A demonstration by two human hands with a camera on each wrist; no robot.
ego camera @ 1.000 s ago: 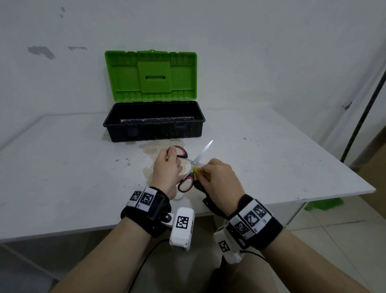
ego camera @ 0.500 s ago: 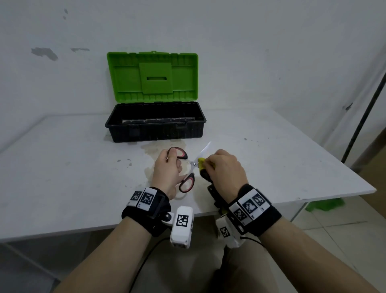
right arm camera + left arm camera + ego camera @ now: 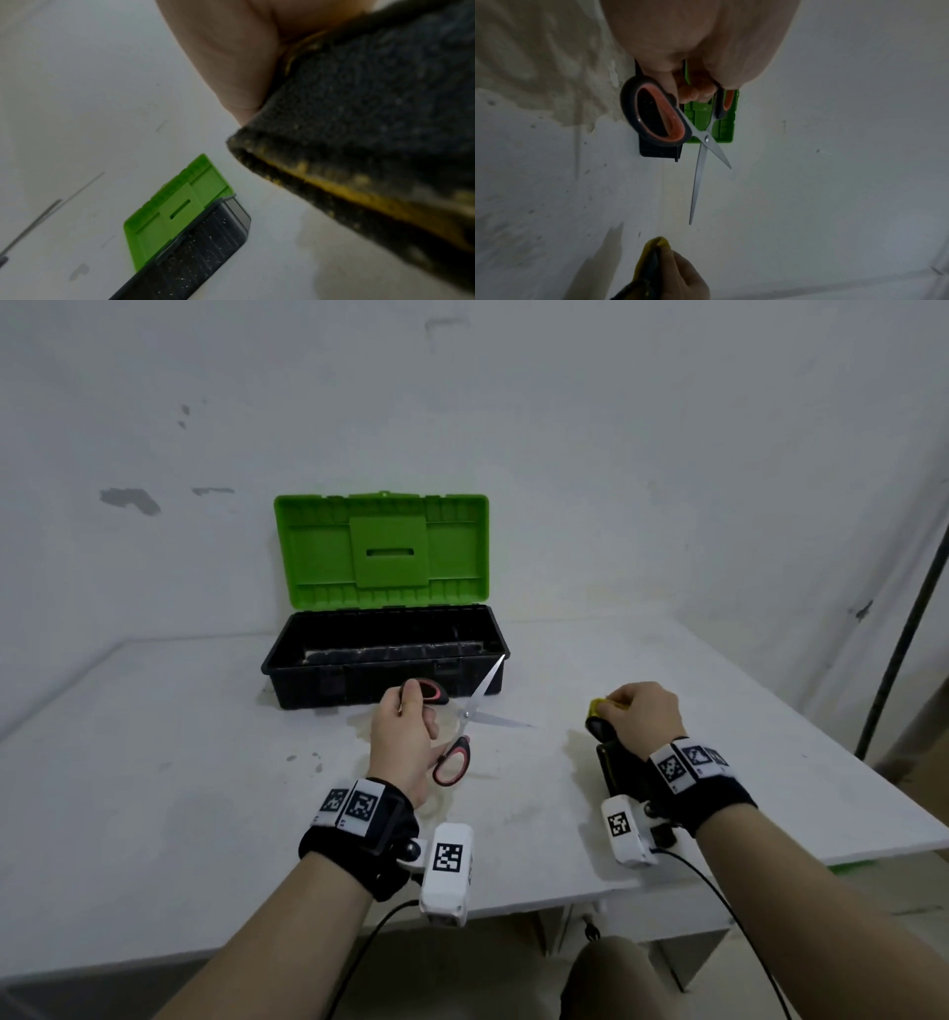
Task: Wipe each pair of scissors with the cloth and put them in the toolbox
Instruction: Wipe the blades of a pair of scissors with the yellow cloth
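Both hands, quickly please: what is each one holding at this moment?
Left hand: grips the scissors, blades open.
Right hand: grips the cloth.

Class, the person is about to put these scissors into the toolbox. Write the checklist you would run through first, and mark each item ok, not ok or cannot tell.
1. Toolbox lid open: ok, the green lid stands upright.
2. Firm hold on the scissors: ok, the left hand grips the red and black handles.
3. Blades closed for safe stowing: not ok, they are spread apart.
4. Cloth clear of the blades: ok, the right hand holds it off to the side.
5. Blades wiped clean: cannot tell, too small to judge.
6. Room inside the toolbox: cannot tell, the interior is dark, though nothing large shows.
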